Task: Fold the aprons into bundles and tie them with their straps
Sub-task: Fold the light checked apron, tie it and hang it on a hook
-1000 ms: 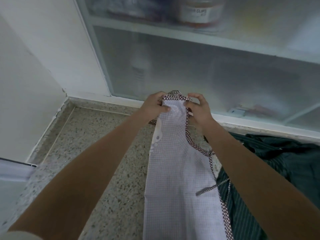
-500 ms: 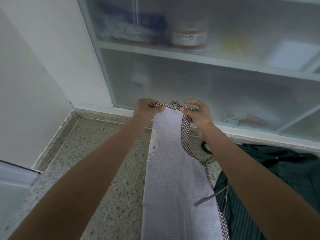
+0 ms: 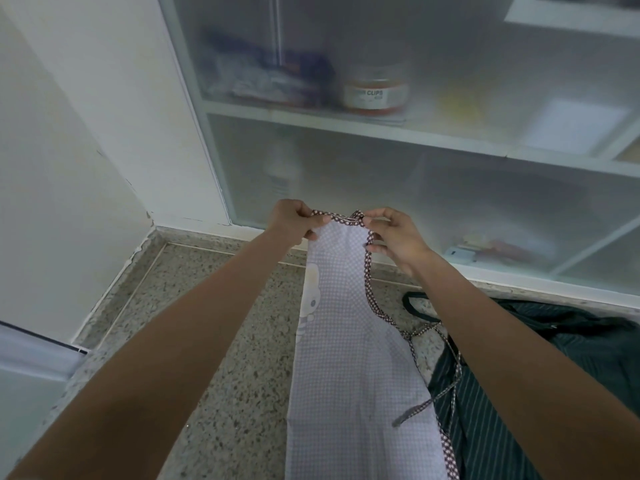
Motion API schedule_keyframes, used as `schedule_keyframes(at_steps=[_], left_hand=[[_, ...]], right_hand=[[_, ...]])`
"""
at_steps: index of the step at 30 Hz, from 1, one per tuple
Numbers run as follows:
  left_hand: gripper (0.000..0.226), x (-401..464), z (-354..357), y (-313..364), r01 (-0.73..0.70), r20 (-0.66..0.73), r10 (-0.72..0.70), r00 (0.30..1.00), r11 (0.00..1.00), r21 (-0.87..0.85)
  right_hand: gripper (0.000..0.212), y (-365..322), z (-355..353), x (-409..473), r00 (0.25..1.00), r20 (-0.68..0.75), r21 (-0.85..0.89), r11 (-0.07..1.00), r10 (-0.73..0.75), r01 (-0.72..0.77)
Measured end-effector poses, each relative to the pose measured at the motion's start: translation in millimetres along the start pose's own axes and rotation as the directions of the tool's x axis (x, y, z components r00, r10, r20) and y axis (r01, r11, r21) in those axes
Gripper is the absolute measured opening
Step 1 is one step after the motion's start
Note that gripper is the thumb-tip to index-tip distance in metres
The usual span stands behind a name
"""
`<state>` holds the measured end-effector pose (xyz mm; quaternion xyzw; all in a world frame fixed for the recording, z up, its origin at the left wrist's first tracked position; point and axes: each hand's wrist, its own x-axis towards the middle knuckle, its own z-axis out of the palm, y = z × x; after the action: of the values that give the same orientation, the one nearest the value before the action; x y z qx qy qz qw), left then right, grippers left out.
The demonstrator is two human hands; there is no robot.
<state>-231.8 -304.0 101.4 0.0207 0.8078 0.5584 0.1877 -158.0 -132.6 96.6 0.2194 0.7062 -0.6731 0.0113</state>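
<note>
Between the two raised hands, the top hem of the checked apron (image 3: 349, 341) was stretched flat, with the rest of the cloth hanging down toward the person. The left hand (image 3: 294, 221) pinched the left corner of that hem between thumb and curled fingers. The right hand (image 3: 398, 233) pinched the right corner, where the patterned strap (image 3: 372, 292) joined the trim, and the strap trailed down the right edge of the apron.

Handling judgement: the apron appeared light, thin and fully limp, so it would hold no shape unsupported. It would sag wherever it was not gripped. The bound corners and trim were probably the firmest grip points. The loose strap could tangle and should be kept free for tying.

Below and right of the right hand, a dark striped apron (image 3: 554, 375) lay crumpled on the speckled surface (image 3: 214, 358), not yet folded.

Beyond both hands stood a cabinet (image 3: 346, 129) with frosted panels. Above the right hand, on its upper shelf, a jar labelled CLIPS (image 3: 375, 95) was visible. Other contents were too blurred to identify.
</note>
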Motion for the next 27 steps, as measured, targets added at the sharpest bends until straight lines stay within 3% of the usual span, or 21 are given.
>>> schedule_keyframes(at_steps=[4,8,11,15,22,27], left_hand=[[0.021,0.2,1.9,3.3,0.08,0.066,-0.067,0.996,0.974,-0.212],[0.006,5.6,-0.2,1.8,0.106,0.128,-0.077,0.989,0.966,-0.234],[0.009,7.0,-2.1,-1.2,0.107,0.159,-0.073,0.985,0.97,-0.217],[0.014,0.7,-2.1,-7.8,0.108,0.212,-0.057,0.976,0.966,-0.236],[0.015,-29.6,2.9,-19.2,0.033,0.279,0.04,0.96,0.967,-0.254],[0.017,-61.5,6.8,-21.4,0.002,0.296,0.088,0.951,0.956,-0.292]], right_hand=[[0.021,-0.1,5.2,3.7,0.997,-0.064,0.007,0.999,-0.031,0.031],[0.017,5.6,9.6,15.0,0.98,-0.197,-0.136,0.991,-0.029,0.002],[0.021,5.9,12.5,14.0,0.971,-0.237,-0.273,0.961,-0.031,-0.036],[0.022,3.4,14.4,1.2,0.966,-0.258,-0.187,0.979,0.024,-0.075],[0.008,15.5,13.7,-37.1,0.978,-0.17,0.177,0.98,0.123,-0.092],[0.009,24.8,11.1,-67.1,0.967,-0.2,0.192,0.974,0.155,-0.117]])
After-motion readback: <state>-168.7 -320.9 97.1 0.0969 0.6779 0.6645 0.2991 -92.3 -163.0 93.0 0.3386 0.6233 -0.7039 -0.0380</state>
